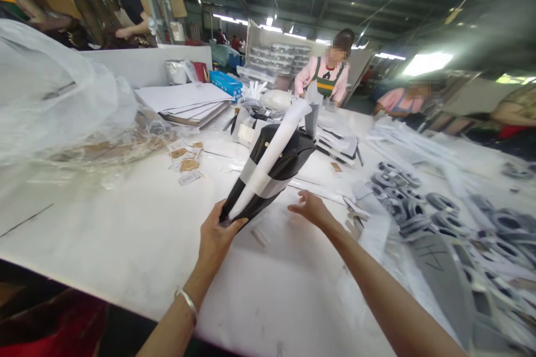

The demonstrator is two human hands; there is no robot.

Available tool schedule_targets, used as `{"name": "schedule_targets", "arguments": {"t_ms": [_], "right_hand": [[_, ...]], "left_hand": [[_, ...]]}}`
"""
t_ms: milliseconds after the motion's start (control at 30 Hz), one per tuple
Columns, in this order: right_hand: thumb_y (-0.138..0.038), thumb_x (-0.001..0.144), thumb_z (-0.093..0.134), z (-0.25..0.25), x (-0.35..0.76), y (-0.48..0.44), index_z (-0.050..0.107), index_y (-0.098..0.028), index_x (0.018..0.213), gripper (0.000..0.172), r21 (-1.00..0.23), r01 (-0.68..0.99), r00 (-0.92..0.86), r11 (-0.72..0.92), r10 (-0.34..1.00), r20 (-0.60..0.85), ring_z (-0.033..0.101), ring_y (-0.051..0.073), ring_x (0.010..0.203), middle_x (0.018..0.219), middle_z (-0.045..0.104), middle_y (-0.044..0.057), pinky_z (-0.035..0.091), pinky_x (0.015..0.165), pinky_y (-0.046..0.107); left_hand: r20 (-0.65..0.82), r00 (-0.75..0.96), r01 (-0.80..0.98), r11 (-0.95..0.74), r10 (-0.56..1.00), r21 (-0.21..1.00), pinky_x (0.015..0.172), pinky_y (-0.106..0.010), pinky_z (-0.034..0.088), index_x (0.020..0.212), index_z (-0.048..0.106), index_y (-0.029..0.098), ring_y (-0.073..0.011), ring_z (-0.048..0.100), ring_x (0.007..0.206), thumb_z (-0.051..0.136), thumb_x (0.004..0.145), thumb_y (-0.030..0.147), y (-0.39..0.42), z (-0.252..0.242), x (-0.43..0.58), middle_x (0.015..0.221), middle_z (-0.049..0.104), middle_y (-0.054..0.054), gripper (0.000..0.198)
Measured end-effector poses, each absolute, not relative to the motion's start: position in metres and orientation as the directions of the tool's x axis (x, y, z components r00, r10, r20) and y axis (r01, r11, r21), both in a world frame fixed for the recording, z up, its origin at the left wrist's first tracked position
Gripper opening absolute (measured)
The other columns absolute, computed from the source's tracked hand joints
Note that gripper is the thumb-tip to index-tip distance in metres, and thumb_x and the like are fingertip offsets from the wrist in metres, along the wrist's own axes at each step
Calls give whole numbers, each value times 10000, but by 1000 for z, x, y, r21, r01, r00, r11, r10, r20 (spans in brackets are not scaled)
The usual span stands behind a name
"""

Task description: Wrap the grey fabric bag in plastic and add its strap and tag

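Note:
A black bag with small gold studs stands tilted above the white table. A white paper band wraps round it, and a long white paper roll lies along its side. My left hand grips the bag's lower end, thumb in front. To the right of the bag, my right hand is apart from it, fingers loosely curled and spread, holding nothing. A small pale strip lies on the table between my hands.
Clear plastic bags heap at the left, beside several small tags. Stacked white sheets and a blue box lie behind. Grey rings and grey cut pieces cover the right side. Co-workers, one in a green apron, stand across the table.

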State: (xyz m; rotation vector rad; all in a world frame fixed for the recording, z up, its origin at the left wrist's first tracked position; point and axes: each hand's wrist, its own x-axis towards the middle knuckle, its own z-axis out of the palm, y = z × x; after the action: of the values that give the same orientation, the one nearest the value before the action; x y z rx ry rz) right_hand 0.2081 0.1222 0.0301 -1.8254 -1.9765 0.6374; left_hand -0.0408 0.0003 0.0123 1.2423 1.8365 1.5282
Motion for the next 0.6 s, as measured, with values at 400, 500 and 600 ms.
{"name": "schedule_targets", "arguments": {"t_ms": [400,500,600], "right_hand": [[-293,856,477,29,223,136,662,-162,711,269,-771,636,-14,-44,998,-69,635,145,553,642,668,25,436,481,216],[-299,823,547,51,242,144,679,-168,714,215,-804,594,-58,-11,997,-57,664,152,589,607,656,13,448,474,198],[-301,760,629,73,260,150,679,-177,736,136,-829,558,-59,31,998,-2,677,160,632,630,664,8,476,494,201]], "left_hand": [[158,-512,321,18,844,947,843,-372,536,1078,632,242,-275,658,889,691,620,582,3,18,-48,943,716,-12,574],[154,-524,333,36,837,942,838,-382,539,1071,630,244,-290,662,896,688,600,606,5,17,-49,936,720,-19,598],[160,-521,352,41,838,935,824,-380,543,1061,629,243,-292,664,886,681,598,618,4,18,-49,935,720,-24,598]]}}
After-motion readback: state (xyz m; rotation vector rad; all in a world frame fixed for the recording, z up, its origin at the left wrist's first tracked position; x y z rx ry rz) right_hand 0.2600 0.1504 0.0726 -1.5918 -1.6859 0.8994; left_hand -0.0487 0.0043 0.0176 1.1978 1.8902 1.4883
